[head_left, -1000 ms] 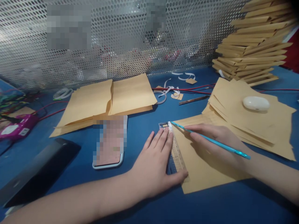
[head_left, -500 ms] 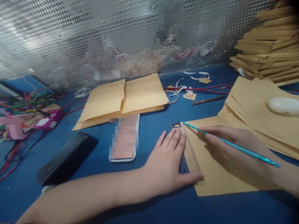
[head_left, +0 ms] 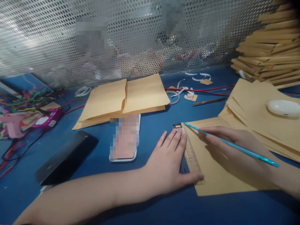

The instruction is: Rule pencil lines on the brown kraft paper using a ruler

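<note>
My left hand point(head_left: 167, 162) lies flat, fingers spread, pressing a clear ruler point(head_left: 190, 151) along the left edge of a brown paper sheet point(head_left: 217, 175) on the blue table point(head_left: 150, 203). My right hand point(head_left: 232, 143) grips a thin turquoise pen point(head_left: 234, 147), its tip touching the paper beside the ruler's far end. The ruler's near end is hidden under my left thumb and palm.
A phone point(head_left: 124, 139) lies left of my left hand, with a black case point(head_left: 67, 157) further left. Two brown envelopes point(head_left: 124, 98) lie behind it. Loose brown sheets with a white oval object point(head_left: 283, 107) and a tall envelope stack point(head_left: 269, 53) fill the right. Perforated metal screen point(head_left: 117, 37) behind.
Both hands, ruler and pen hold the same pose on the paper. The view has swung left, so everything has slid rightward in frame since one second ago.
</note>
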### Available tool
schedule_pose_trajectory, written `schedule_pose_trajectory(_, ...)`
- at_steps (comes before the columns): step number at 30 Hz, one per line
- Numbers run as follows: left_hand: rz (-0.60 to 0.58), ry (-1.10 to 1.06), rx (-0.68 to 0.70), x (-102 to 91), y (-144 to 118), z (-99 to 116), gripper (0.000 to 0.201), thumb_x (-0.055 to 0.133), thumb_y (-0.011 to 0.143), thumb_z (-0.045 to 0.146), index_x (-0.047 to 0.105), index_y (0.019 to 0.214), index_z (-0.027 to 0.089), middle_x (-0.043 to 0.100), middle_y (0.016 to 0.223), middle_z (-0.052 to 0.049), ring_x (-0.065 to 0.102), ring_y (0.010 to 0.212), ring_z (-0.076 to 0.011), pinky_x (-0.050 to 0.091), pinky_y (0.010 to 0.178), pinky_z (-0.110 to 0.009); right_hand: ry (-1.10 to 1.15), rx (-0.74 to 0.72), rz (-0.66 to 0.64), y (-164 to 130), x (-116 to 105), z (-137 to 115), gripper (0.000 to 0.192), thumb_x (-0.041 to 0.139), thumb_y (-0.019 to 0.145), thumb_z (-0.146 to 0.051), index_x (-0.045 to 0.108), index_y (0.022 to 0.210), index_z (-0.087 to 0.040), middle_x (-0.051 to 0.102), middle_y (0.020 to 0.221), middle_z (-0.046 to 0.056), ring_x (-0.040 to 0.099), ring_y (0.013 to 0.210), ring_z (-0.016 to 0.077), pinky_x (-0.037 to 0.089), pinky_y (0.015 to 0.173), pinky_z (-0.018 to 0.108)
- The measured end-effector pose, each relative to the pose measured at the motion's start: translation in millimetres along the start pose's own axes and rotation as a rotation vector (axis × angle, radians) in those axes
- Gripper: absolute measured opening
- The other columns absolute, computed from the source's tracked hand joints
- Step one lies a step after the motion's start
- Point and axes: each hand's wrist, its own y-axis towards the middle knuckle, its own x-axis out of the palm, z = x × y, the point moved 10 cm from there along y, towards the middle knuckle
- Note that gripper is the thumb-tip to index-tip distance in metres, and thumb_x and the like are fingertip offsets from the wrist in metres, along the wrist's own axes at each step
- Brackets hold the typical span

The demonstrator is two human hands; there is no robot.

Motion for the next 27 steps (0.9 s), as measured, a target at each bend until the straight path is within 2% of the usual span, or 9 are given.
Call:
schedule_pose_trajectory(4, -0.023, 0.009, -0.018, 1.6, 1.0, -0.4, 0.098, 0.043, 0.081, 0.075, 0.019, 0.149, 0.008, 0.009, 0.154, -0.015, 0.005, 0.142, -0.0286, 0.005, 0.115, -0.050, 0.014, -0.027, -0.018, 1.2, -0.8, -5.9, 0.025, 0.054, 0.089, -0.041, 0.070, 0.105, -0.031, 0.073, 0.107, 0.000, 0.067, 0.097, 0.0256, 0.054, 0.084, 0.038)
schedule_pose_trajectory(10, -0.048, 0.022, -0.024, 2.4, 2.5, -0.3, 0.100, 0.043, 0.080, 0.075, 0.019, 0.149, 0.007, 0.009, 0.154, -0.015, 0.005, 0.142, -0.0314, 0.007, 0.115, -0.051, 0.009, -0.015, -0.022, -0.5, -2.4, -4.7, 0.027, 0.053, 0.090, -0.040, 0.067, 0.113, -0.035, 0.071, 0.110, -0.004, 0.065, 0.101, 0.0217, 0.053, 0.086, 0.033)
schedule_pose_trajectory(17, -0.008, 0.027, -0.016, 1.1, -0.1, -0.8, 0.097, 0.041, 0.082, 0.076, 0.018, 0.149, 0.010, 0.009, 0.154, -0.013, 0.005, 0.142, -0.0282, 0.005, 0.115, -0.048, 0.000, -0.018, -0.016, 0.1, -2.2, 0.2, 0.028, 0.054, 0.089, -0.041, 0.066, 0.113, -0.035, 0.071, 0.111, -0.004, 0.066, 0.100, 0.0211, 0.052, 0.087, 0.033)
schedule_pose_trajectory(27, 0.003, 0.038, -0.033, 1.1, 1.1, -2.4, 0.099, 0.040, 0.080, 0.078, 0.020, 0.149, 0.010, 0.012, 0.154, -0.012, 0.007, 0.143, -0.0267, 0.007, 0.115, -0.047, -0.036, -0.065, -0.016, 0.9, -2.9, -5.4, 0.025, 0.053, 0.090, -0.039, 0.067, 0.111, -0.036, 0.071, 0.109, -0.006, 0.066, 0.097, 0.0183, 0.052, 0.085, 0.029)
